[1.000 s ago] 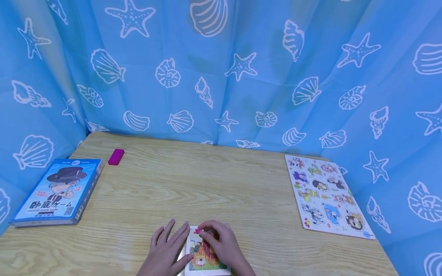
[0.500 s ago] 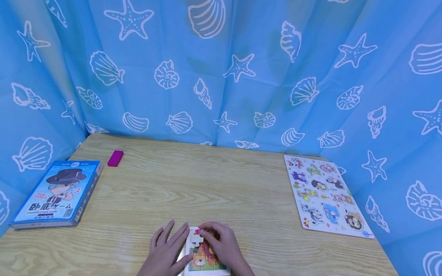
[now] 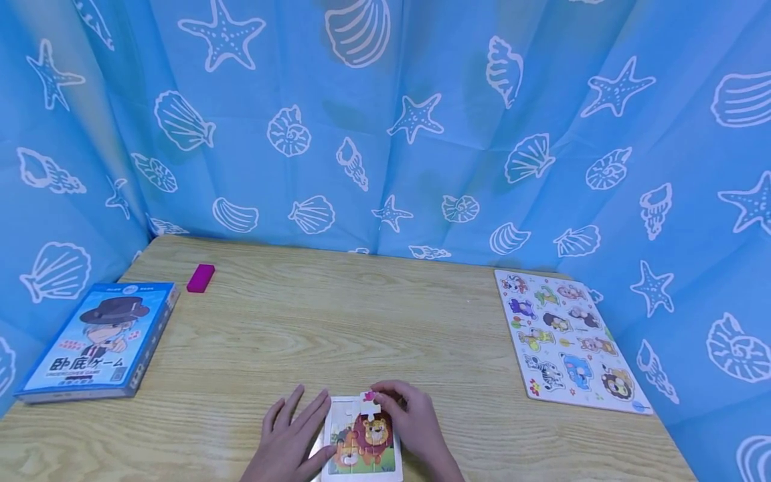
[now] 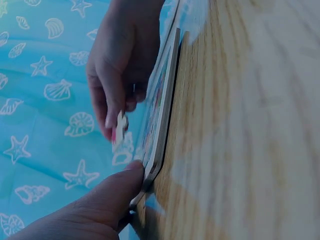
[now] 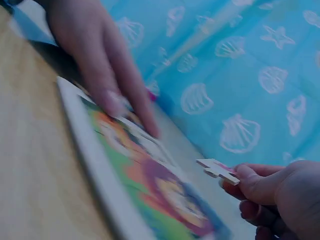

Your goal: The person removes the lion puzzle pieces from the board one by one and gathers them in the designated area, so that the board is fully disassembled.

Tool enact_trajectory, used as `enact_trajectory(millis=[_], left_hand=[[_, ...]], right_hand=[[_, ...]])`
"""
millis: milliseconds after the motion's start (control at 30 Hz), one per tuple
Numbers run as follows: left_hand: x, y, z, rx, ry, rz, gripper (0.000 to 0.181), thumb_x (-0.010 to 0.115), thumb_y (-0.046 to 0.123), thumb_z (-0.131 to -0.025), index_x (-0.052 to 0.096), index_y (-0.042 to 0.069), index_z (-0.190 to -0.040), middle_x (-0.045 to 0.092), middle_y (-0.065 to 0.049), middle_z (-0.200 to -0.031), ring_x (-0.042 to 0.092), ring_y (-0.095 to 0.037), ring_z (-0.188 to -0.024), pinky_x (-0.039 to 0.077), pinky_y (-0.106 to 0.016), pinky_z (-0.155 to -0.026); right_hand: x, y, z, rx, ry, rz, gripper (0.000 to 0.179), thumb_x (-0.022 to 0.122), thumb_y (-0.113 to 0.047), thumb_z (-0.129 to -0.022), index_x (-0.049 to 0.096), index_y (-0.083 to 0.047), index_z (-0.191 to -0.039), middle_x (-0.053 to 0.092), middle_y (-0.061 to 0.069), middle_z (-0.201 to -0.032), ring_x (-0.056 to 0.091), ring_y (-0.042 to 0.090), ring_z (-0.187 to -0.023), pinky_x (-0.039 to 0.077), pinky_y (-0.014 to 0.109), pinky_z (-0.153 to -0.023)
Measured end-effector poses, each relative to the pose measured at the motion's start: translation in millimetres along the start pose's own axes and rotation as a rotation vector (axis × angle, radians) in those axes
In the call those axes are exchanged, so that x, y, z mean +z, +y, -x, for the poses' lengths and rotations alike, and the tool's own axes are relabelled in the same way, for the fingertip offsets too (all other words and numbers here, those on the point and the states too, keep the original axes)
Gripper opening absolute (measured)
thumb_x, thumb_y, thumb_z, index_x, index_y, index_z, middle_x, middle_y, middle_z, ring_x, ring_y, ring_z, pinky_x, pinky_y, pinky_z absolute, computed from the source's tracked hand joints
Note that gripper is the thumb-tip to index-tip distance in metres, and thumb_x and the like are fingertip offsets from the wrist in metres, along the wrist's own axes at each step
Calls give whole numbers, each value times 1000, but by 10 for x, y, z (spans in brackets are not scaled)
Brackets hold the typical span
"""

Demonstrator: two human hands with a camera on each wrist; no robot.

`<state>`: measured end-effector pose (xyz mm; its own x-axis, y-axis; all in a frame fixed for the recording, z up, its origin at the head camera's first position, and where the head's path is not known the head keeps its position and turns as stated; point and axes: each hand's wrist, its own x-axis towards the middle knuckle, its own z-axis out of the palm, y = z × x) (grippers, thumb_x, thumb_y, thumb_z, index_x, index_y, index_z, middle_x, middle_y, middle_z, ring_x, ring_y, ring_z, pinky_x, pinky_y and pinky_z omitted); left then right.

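Note:
A small white-framed jigsaw puzzle (image 3: pixel 390 476) lies on the table at the bottom centre of the head view, showing a lion picture. My right hand (image 3: pixel 415 420) pinches a pale jigsaw piece (image 3: pixel 370 406) with a pink mark between thumb and index finger. In the right wrist view the jigsaw piece (image 5: pixel 218 171) hangs in the air, apart from the board. My left hand (image 3: pixel 290 438) rests at the puzzle's left side with fingers stretched out, its thumb touching the frame's edge. The upper left of the picture has bare, pale slots.
At the left stands a blue boxed game (image 3: pixel 99 341), with a magenta block (image 3: pixel 201 278) behind it. A white animal puzzle board (image 3: pixel 569 338) lies at the table's right edge. A blue shell-print curtain (image 3: pixel 361 134) hangs behind the wooden table (image 3: pixel 313 321).
The right hand has moved right, carrying the jigsaw piece up and away from the puzzle's upper left, so the lion's face shows. The left hand has stayed in place.

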<state>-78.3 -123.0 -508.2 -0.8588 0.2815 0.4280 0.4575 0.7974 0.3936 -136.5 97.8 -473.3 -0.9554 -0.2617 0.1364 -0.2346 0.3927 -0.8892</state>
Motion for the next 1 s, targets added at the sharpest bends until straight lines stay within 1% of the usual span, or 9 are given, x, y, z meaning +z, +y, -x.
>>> enact_trajectory(millis=[133, 300, 400, 500, 567, 700, 833, 900, 1000], left_hand=[[-4, 26, 20, -16, -16, 5, 63, 55, 50, -89, 55, 5, -132, 51, -4, -137, 36, -41, -126, 20, -55, -94], [-30, 58, 43, -35, -42, 33, 62, 56, 49, -90, 54, 4, -133, 50, -5, -138, 34, -41, -127, 19, -57, -94], [-56, 77, 47, -59, -76, 61, 62, 56, 48, -90, 52, 3, -134, 48, -6, -140, 32, -41, -129, 18, -58, -96], [-85, 95, 32, -86, -118, 98, 62, 54, 47, -92, 50, 4, -136, 46, -6, -142, 28, -41, -132, 15, -59, -98], [-108, 106, 13, -100, -131, 137, 61, 55, 45, -92, 49, 3, -136, 45, -7, -142, 26, -41, -133, 13, -61, -99], [-151, 119, -30, -127, -142, 222, 61, 59, 40, -92, 48, 1, -137, 43, -9, -143, 20, -42, -136, 8, -62, -101], [-181, 116, -43, -162, -171, 284, 63, 61, 40, -91, 46, 1, -138, 41, -9, -145, 15, -41, -137, 4, -62, -102], [-193, 112, -47, -171, -187, 298, 64, 62, 39, -90, 46, 0, -138, 40, -10, -146, 13, -41, -138, 3, -62, -103], [-209, 106, -51, -173, -206, 310, 64, 62, 38, -90, 46, 0, -138, 39, -11, -146, 12, -41, -138, 2, -62, -103]], right_hand=[[-221, 46, 34, 15, 37, -6, 14, 65, -16, -89, 71, -7, -98, 68, -2, -83, 56, 9, -71, 44, 21, -60], [-583, 92, 86, 118, 80, 23, 10, 68, -10, -87, 74, -9, -94, 67, -2, -81, 51, 9, -67, 39, 20, -57], [-794, 139, 126, 178, 80, 42, 10, 67, -8, -87, 74, -8, -95, 69, -1, -85, 53, 10, -69, 42, 21, -59], [-974, 196, 168, 243, 56, 51, 12, 66, -9, -88, 74, -6, -97, 70, 2, -90, 57, 11, -76, 46, 23, -65], [-1071, 234, 190, 282, 36, 55, 14, 66, -10, -89, 73, -4, -99, 70, 5, -93, 59, 12, -82, 47, 24, -69], [-1189, 298, 201, 355, 15, 73, 14, 65, -9, -89, 74, -5, -99, 70, 5, -98, 61, 15, -92, 48, 26, -75], [-1218, 347, 191, 409, 26, 97, 13, 65, -6, -88, 75, -6, -98, 70, 4, -99, 60, 17, -96, 47, 30, -80], [-1220, 366, 191, 423, 26, 97, 13, 65, -6, -89, 75, -6, -98, 70, 4, -99, 60, 17, -96, 46, 31, -82], [-1209, 370, 197, 422, 22, 96, 13, 65, -6, -89, 75, -5, -97, 70, 5, -97, 60, 17, -96, 46, 30, -81]])
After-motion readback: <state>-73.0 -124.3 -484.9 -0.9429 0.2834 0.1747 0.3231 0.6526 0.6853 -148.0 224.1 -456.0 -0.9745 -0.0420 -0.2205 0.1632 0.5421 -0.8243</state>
